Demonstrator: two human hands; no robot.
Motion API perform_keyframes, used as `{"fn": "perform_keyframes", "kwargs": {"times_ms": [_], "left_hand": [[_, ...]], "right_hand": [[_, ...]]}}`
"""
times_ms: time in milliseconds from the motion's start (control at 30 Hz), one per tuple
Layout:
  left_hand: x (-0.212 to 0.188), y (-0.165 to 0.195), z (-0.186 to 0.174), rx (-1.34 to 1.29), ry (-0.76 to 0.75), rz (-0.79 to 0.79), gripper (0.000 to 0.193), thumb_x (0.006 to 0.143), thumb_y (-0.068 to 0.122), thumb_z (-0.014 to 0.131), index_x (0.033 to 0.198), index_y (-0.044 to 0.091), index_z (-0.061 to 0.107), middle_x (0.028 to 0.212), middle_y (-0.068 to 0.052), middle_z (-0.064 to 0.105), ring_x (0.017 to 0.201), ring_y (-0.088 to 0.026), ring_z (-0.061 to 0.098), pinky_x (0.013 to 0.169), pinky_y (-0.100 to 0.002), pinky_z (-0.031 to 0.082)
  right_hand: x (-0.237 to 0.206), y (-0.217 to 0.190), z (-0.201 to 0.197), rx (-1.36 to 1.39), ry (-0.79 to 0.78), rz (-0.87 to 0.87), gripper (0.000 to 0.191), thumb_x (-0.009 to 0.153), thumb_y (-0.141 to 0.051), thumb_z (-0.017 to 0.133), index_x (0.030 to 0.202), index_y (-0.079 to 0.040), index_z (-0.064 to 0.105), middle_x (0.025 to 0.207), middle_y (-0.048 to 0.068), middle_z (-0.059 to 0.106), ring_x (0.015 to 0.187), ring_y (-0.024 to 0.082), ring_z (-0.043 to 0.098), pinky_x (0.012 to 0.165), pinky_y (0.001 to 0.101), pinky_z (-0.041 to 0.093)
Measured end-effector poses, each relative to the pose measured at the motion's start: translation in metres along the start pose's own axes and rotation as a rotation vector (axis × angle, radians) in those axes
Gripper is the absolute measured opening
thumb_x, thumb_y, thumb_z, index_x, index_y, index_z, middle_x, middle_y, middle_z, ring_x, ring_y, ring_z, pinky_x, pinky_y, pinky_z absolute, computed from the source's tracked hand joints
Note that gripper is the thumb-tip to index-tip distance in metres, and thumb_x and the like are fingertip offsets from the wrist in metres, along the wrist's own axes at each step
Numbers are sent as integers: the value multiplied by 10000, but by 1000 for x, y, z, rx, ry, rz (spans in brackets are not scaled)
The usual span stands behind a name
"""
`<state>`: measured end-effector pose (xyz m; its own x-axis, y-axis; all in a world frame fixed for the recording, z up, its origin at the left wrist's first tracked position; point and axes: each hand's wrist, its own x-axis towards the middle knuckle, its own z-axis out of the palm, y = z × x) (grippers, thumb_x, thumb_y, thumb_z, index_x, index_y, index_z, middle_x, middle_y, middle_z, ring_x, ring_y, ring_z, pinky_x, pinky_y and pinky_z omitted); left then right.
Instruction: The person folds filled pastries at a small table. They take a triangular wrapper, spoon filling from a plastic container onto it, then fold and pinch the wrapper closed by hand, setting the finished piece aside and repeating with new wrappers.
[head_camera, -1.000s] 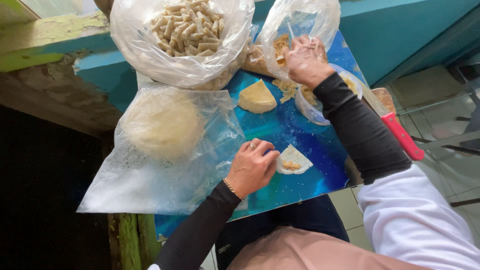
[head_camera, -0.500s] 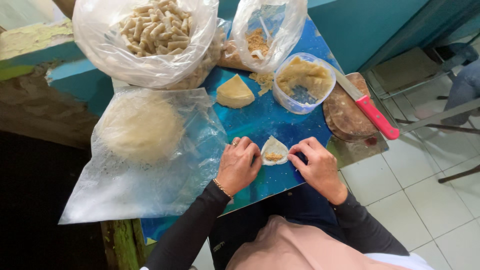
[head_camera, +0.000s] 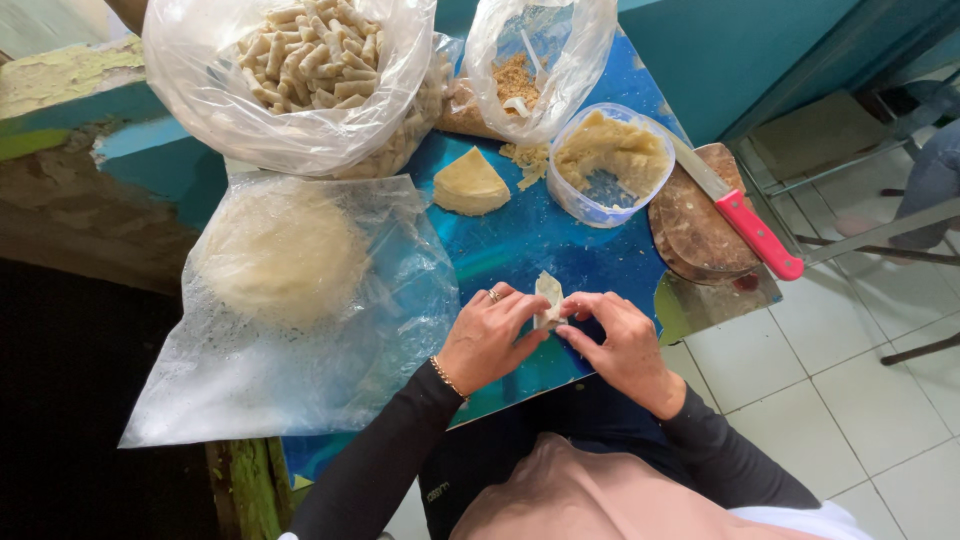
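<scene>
I have the small pale wrapper (head_camera: 548, 298) pinched between both sets of fingertips, left hand (head_camera: 487, 340) and right hand (head_camera: 622, 345) meeting on it just above the blue table (head_camera: 530, 235); I judge the fold wants even pressure along its edge so it seals flat. Beyond the grip sits bare tabletop, then the tub of filling (head_camera: 610, 160). The near table edge lies right under my wrists, the plastic bag of wrappers (head_camera: 290, 300) just left.

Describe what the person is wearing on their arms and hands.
Both arms are covered to the wrist by close-fitting black long sleeves. The left hand is bare apart from a small ring on one finger, with a thin gold-coloured beaded bracelet at the wrist. The right hand is bare, no jewellery visible.
</scene>
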<state>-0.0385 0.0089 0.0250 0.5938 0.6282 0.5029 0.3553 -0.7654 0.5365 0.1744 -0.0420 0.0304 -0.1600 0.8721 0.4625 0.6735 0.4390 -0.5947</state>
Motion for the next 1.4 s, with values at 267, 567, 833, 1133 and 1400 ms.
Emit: {"fn": "perform_keyframes", "kwargs": {"times_ms": [267, 567, 833, 1133, 1400], "left_hand": [[-2, -8, 9, 99, -18, 36, 117, 888, 121, 741, 938, 88, 641, 922, -46, 658, 885, -265, 611, 788, -380, 495], [5, -18, 25, -63, 70, -182, 96, 842, 132, 757, 902, 106, 687, 841, -74, 652, 838, -296, 616, 742, -398, 515], [15, -19, 29, -215, 15, -477, 253, 827, 140, 751, 1010, 49, 601, 816, -61, 703, 778, -277, 663, 711, -405, 514], [0, -12, 21, -49, 69, -103, 116, 851, 73, 722, 954, 86, 669, 885, -96, 652, 859, -324, 615, 773, -411, 520], [14, -16, 31, -36, 51, -359, 60, 861, 137, 738, 853, 81, 717, 840, -101, 649, 842, -319, 636, 737, -428, 512]], "right_hand": [[9, 7, -3, -155, -93, -241, 234, 826, -131, 792, 1044, -54, 751, 970, 61, 721, 850, 259, 651, 751, 366, 538], [38, 34, 5, 116, -293, 106, 121, 799, -140, 798, 863, -80, 714, 844, 75, 637, 784, 243, 642, 683, 352, 506], [16, 11, 3, -193, -67, -177, 144, 843, -130, 761, 974, -79, 728, 929, 38, 713, 811, 260, 652, 699, 387, 501], [29, 26, 9, -28, -154, 3, 76, 856, -156, 781, 909, -109, 756, 878, 48, 676, 806, 247, 658, 696, 365, 526], [32, 15, -1, -112, -137, -150, 162, 827, -165, 773, 948, -91, 694, 859, 17, 695, 772, 251, 646, 683, 383, 497]]}}
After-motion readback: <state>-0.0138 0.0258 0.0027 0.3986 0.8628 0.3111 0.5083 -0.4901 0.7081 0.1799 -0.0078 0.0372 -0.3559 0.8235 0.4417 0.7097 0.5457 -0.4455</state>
